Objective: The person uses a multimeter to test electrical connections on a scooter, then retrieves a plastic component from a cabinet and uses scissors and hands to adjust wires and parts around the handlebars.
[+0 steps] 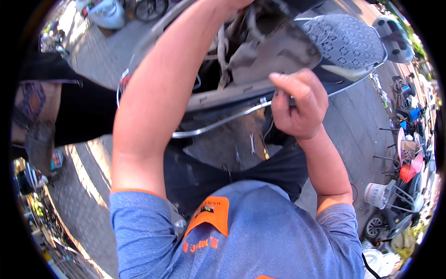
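Before me is a scooter body [274,65] with its inside exposed, showing dusty panels and grey wrapped cables [223,51]. My left arm reaches across it to the top of the picture. Of my left hand [237,3] only a part shows there, and its fingers are hidden. My right hand [302,104] is beside the near edge of the body, just above a chrome rail [223,122]. Its fingers are curled in, with the index finger reaching furthest left. Whether something small is in that hand I cannot make out. A patterned grey seat [344,41] lies to the right.
On the ground between my legs lie a wrench [252,144] and a thin tool with a yellow end [266,153]. At right stand a white bucket [374,195], a wheel [374,226] and parked scooters. Someone in dark clothing [88,111] is close on the left.
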Demonstrator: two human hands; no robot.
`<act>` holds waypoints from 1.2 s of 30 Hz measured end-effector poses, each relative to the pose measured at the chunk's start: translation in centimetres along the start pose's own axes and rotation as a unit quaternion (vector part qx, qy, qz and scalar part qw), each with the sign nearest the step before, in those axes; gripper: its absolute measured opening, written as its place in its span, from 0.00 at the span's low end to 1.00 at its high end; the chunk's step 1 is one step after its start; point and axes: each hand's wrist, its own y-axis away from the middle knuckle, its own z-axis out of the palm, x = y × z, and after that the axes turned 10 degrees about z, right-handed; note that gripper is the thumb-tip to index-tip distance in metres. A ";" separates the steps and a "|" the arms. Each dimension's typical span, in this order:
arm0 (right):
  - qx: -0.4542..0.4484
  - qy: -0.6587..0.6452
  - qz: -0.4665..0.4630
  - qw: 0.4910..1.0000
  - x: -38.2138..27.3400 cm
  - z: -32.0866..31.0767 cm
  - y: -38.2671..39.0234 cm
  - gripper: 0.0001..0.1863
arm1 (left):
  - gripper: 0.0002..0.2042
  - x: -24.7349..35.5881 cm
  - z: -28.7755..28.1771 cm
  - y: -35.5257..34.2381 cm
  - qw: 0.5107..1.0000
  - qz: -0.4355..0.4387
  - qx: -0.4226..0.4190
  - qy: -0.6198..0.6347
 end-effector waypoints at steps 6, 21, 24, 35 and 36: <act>-0.466 0.011 0.129 0.875 -0.1 3.2 15.3 0.12 | 0.23 3.1 1.5 15.0 0.924 0.332 0.105 -0.156; -0.735 0.119 0.311 0.590 8.6 22.6 36.5 0.08 | 0.10 -21.3 5.2 30.5 0.921 0.304 -0.158 -0.186; -0.725 0.133 0.363 0.570 8.2 25.0 38.7 0.08 | 0.12 -22.5 6.4 31.7 0.895 0.130 -0.313 -0.291; -0.690 0.123 0.450 0.554 9.3 32.9 41.5 0.07 | 0.16 -29.6 9.3 30.3 0.911 -0.321 -0.095 -0.243; -0.685 0.123 0.459 0.553 9.4 33.2 41.8 0.07 | 0.16 -29.6 9.1 30.2 0.913 -0.318 -0.092 -0.240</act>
